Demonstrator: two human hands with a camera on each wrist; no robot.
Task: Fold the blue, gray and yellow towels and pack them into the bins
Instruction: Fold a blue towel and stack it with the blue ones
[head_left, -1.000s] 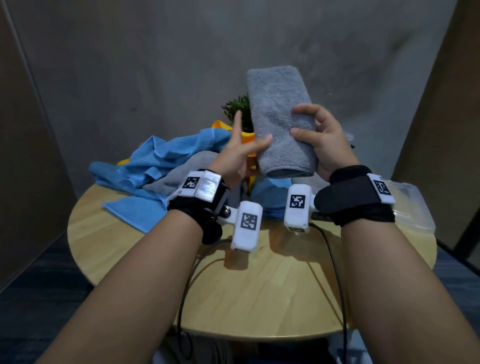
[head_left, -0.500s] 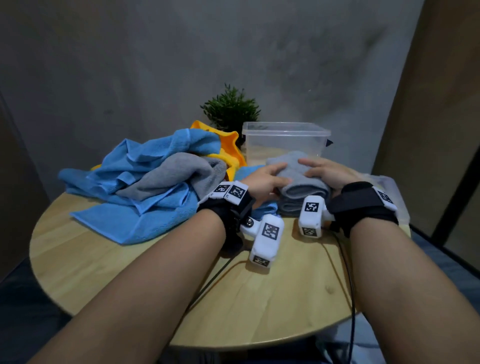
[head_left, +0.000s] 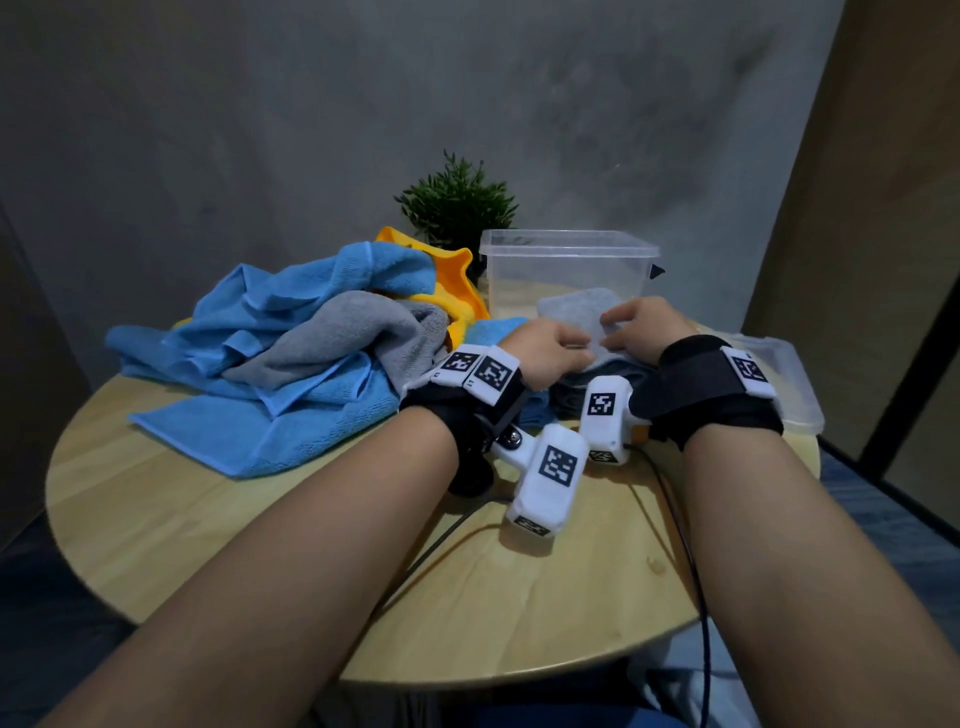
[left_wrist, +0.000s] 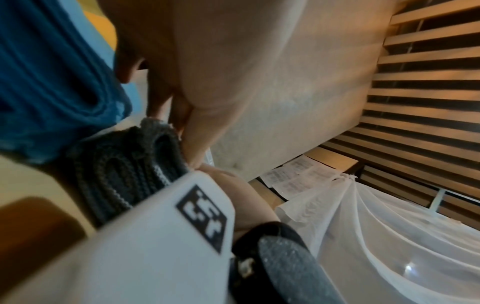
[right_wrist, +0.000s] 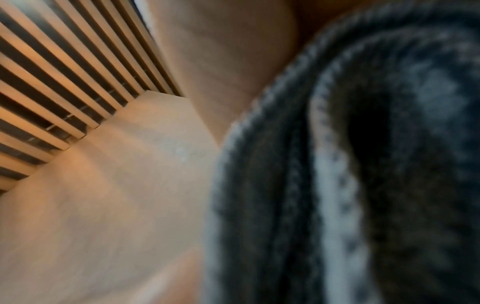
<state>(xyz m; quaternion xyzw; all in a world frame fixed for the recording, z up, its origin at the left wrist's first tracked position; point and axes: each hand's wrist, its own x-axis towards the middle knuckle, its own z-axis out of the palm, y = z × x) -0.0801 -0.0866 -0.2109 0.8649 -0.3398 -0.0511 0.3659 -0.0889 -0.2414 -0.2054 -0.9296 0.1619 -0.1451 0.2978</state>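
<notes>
A folded gray towel (head_left: 576, 309) lies on the round wooden table (head_left: 260, 519), right in front of a clear plastic bin (head_left: 566, 244). My left hand (head_left: 550, 348) and right hand (head_left: 644, 322) both rest on top of it, fingers lightly bent and pressing down. In the left wrist view the left hand (left_wrist: 207, 61) sits above the towel's stacked edges (left_wrist: 124, 164). In the right wrist view those same folded layers (right_wrist: 363, 164) fill the frame, blurred, with the right hand (right_wrist: 221, 51) above them. The bin looks empty.
A loose heap at the left holds blue towels (head_left: 291, 322), another gray towel (head_left: 337, 338) and a yellow one (head_left: 457, 291). A small green plant (head_left: 457, 202) stands behind. The bin's lid (head_left: 784, 374) lies at the right edge. Cables trail over the near table.
The folded gray towel, held up in the air a second ago, now lies on the table before the bin. Both hands came down with it and now rest on top.
</notes>
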